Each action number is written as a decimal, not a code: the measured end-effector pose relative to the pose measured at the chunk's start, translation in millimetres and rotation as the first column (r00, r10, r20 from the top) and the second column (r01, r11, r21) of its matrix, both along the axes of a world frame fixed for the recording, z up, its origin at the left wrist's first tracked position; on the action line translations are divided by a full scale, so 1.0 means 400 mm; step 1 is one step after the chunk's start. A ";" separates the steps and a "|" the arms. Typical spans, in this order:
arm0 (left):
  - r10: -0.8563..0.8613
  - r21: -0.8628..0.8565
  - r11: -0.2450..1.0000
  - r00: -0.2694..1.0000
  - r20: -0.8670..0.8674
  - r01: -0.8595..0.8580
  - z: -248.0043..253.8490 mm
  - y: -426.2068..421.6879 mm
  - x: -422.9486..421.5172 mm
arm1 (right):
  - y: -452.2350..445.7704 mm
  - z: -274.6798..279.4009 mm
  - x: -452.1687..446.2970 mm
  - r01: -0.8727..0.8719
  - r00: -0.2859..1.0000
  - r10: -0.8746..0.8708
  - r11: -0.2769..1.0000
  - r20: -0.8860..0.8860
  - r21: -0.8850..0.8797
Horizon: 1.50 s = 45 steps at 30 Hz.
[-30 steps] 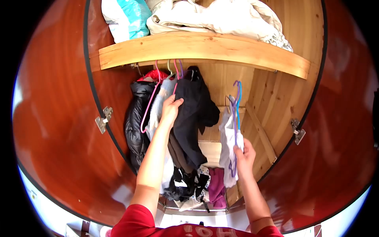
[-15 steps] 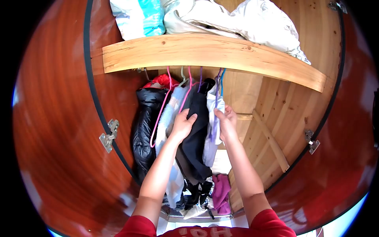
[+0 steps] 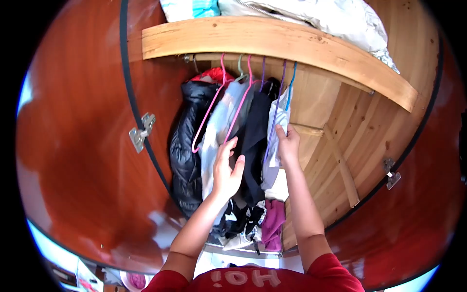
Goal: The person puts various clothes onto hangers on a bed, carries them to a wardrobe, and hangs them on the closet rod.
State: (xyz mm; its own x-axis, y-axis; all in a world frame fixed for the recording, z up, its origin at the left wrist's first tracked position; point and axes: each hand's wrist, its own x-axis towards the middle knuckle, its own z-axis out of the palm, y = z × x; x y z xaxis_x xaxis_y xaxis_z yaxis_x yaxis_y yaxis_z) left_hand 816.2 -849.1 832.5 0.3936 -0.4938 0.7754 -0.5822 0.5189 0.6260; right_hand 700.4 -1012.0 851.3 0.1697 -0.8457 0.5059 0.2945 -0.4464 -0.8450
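Observation:
My left hand (image 3: 227,175) is open, thumb and fingers apart. It is in front of the hanging clothes, by the lower end of a pink hanger (image 3: 239,113) and beside a black garment (image 3: 254,146). My right hand (image 3: 288,147) pinches the edge of a white and grey garment (image 3: 275,141), thumb in front and the other fingers mostly hidden. That garment hangs by a blue hanger (image 3: 293,85) and a purple hanger (image 3: 277,109). Left of them are a light blue and white fuzzy garment (image 3: 214,131) and a black puffer jacket (image 3: 185,141).
A wooden shelf edge (image 3: 272,36) runs above the rail, with white bedding or clothing (image 3: 340,22) on top. Dark red doors (image 3: 78,146) stand open on both sides. Below lie a magenta cloth (image 3: 273,224) and black-and-white items (image 3: 245,219).
The view has tilted down, so the shelf sits higher. My left hand has opened away from the black garment. My right hand remains at the white and grey garment.

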 end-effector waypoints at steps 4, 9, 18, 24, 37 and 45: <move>0.105 0.056 0.993 0.994 -0.034 -0.103 -0.116 0.130 -0.074 | 0.139 -0.090 -0.027 0.199 0.974 -0.213 0.967 -0.075 -0.159; 0.184 0.335 0.938 0.942 -0.281 -0.083 -0.337 0.336 -0.178 | 0.384 -0.277 -0.094 0.180 0.930 -0.297 0.884 -0.219 -0.432; 0.658 0.720 0.645 0.665 -0.354 -0.254 -0.559 0.867 -0.418 | 0.770 -0.691 -0.187 -0.644 0.615 0.657 0.738 -0.436 0.203; 0.850 0.686 0.524 0.360 -0.385 -0.504 -0.550 1.160 -0.541 | 1.049 -0.666 -0.181 -0.899 0.200 0.903 0.323 -0.380 0.294; 0.913 0.669 0.242 -0.068 -0.402 -0.702 -0.586 1.707 -0.793 | 1.746 -0.651 -0.288 -0.876 -0.479 0.744 -0.364 -0.466 0.317; 0.750 0.633 0.006 -0.416 -0.515 -0.774 -0.641 2.056 -1.011 | 2.085 -0.652 -0.357 -0.737 -0.673 0.575 -0.576 -0.466 0.354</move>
State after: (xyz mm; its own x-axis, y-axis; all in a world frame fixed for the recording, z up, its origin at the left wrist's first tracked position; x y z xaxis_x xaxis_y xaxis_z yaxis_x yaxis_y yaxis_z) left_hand 411.9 -26.6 576.2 0.5887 0.8055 -0.0674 0.1396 -0.0192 0.9900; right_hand 557.7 -177.9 590.6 0.4760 0.8789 0.0322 0.1855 -0.0645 -0.9805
